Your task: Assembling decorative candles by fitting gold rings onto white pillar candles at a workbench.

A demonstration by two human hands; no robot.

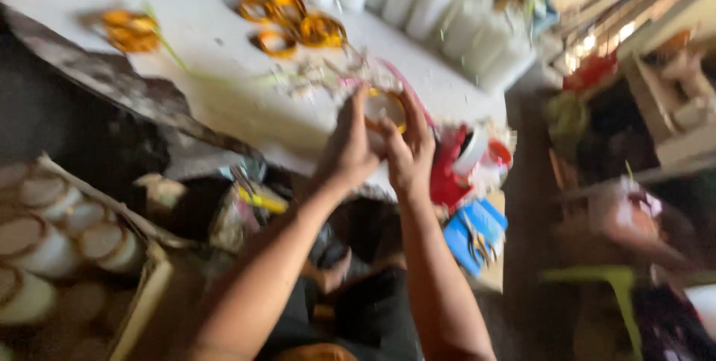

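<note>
The frame is blurred by motion. My left hand (348,148) and my right hand (409,146) are raised together over the edge of a white table (201,40). Between their fingers they hold a small round white object with an orange-yellow rim (382,107). On the table beyond lie several orange rings (291,22) and an orange flower-like piece with a green stem (133,30).
White cylinders (447,10) line the table's far side. A red and white container (466,159) and a blue box (474,233) sit right of my hands. A cardboard box of round white discs (52,249) is at lower left. Cluttered shelves (656,70) stand at right.
</note>
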